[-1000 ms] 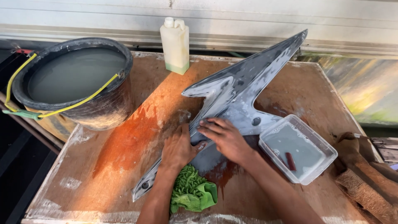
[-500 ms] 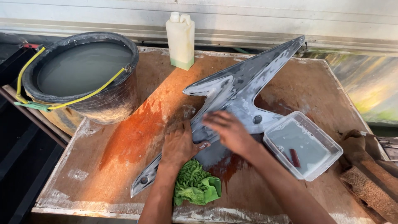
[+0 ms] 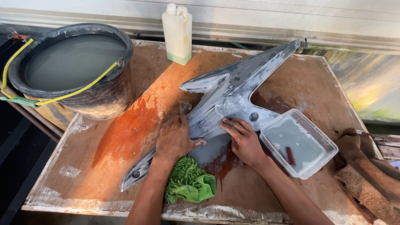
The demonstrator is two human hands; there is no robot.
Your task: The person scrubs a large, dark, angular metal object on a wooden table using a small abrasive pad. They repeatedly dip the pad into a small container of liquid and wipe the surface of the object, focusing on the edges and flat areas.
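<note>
**Both hands pressing on wet grey panel at mid-surface**

The long, angular grey plastic panel point(image 3: 233, 98), shaped like a swept fairing with pointed tips, is lying flat and diagonally across the wet, rust-stained wooden surface point(image 3: 125, 137), its narrow tail running toward the near left edge and its long tip reaching the far right. The left hand point(image 3: 175, 139) is resting palm-down on the panel's narrow section, fingers curled loosely over its edge, not gripping anything. The right hand point(image 3: 243, 139) is lying flat with fingers spread on the panel's wider middle, likewise holding nothing visible; whether an abrasive sheet is lying under either palm cannot be told.

Handling judgement: the panel is appearing thin, light and fairly stiff, though its slender tips are likely flexing under load. Its coat of milky slurry is making it slippery, so the broad central body is looking like the safest place to take hold, with the tips avoided.

A crumpled green nubbed cloth point(image 3: 189, 181), soft and wet, is sitting just beside the left wrist. A clear rectangular plastic tray point(image 3: 321, 137) of cloudy water, with a small dark red piece in it, is touching or nearly touching the panel near the right hand. A black round bucket point(image 3: 104, 98) of grey water with yellow cord is standing at the far left, and a cream plastic bottle point(image 3: 177, 31) is standing upright at the far edge.
</note>
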